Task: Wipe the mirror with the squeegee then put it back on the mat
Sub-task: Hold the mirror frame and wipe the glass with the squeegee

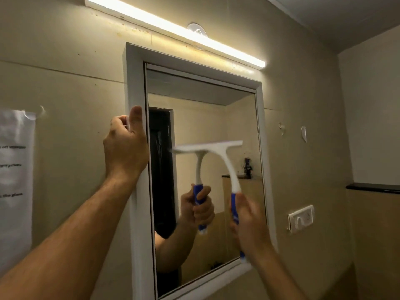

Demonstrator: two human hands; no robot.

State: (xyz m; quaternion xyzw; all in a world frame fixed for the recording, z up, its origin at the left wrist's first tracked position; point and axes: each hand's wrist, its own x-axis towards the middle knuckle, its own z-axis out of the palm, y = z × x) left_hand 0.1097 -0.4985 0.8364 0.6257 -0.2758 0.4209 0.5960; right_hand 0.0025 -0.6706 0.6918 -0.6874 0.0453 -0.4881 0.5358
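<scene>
A white-framed mirror (pixel 216 118) hangs on the beige wall. My right hand (pixel 249 221) is closed around the blue handle of a white squeegee (pixel 223 154), whose blade lies flat against the glass about halfway up, blurred by motion. My left hand (pixel 125 148) clasps the mirror's left frame edge (pixel 135 83), thumb pointing up. The glass reflects the squeegee, my hand and a dark doorway. The mat is not in view.
A lit tube light (pixel 173 29) runs above the mirror. A paper notice (pixel 15 180) hangs on the wall at the left. A white switch plate (pixel 302 218) and a dark ledge (pixel 372 188) are on the right, with small hooks (pixel 281 127) on the wall.
</scene>
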